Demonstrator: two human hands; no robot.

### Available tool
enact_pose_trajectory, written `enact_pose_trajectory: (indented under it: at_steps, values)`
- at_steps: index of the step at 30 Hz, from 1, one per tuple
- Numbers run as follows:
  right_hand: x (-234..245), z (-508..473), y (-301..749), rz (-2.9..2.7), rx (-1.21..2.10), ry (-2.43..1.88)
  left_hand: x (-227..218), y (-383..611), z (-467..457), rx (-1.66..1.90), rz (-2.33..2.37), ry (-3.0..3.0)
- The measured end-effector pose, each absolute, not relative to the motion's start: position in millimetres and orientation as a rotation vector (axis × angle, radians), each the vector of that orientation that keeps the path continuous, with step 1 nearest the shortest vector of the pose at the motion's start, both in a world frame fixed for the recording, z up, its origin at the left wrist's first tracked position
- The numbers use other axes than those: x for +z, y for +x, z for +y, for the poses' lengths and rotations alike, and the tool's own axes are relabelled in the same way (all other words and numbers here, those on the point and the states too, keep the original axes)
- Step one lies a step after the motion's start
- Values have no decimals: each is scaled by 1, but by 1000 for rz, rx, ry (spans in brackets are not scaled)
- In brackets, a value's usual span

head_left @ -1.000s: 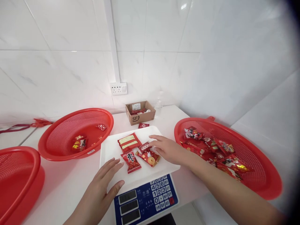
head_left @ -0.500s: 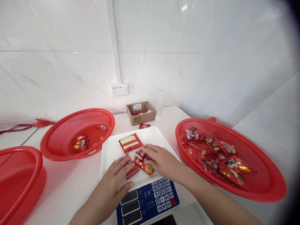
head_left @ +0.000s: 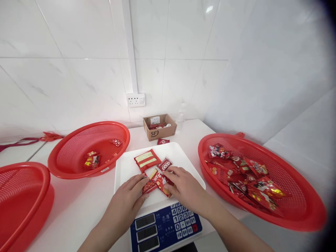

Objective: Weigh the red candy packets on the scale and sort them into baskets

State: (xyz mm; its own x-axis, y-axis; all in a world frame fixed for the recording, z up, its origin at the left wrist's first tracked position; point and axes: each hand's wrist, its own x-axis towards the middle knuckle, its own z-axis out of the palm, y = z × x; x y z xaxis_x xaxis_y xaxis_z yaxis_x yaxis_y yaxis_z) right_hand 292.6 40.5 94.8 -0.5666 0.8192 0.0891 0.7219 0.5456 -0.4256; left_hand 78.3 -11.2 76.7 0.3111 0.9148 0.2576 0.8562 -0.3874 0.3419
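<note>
On the white pan (head_left: 126,167) of a blue-faced scale (head_left: 165,227) lie several red snack packets (head_left: 160,176). My left hand (head_left: 128,201) lies on the left packet, its fingers curled over it. My right hand (head_left: 183,187) presses on the packets from the right, fingers bent around them. A red packet with green stripes (head_left: 145,159) lies apart, further back on the pan. Another small red packet (head_left: 165,164) sticks out beyond my right fingertips.
A red basket (head_left: 265,182) full of red packets stands at the right. A second red basket (head_left: 89,148) with a few packets is at the left, a third (head_left: 21,199) at the far left. A cardboard box (head_left: 159,126) and a wall socket (head_left: 136,100) are behind.
Both hands have come together over the packets on the pan and pulled them toward the front. The right hand moved from the far packets toward me.
</note>
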Motion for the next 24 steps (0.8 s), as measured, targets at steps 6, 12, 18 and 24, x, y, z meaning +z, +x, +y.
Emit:
enact_pose_trajectory:
  at_steps: [6, 12, 18, 24]
  values:
    - [101, 32, 291, -2532, 639, -1238, 72, 79, -9, 754, 1754, 2279]
    - [95, 34, 296, -2546, 620, -1197, 75, 74, -6, 713, 1750, 2308]
    - [95, 41, 305, -2571, 637, -1142, 79, 71, -8, 688, 1765, 2293]
    - [89, 45, 303, -2586, 574, -1042, 80, 76, -6, 611, 1730, 2261]
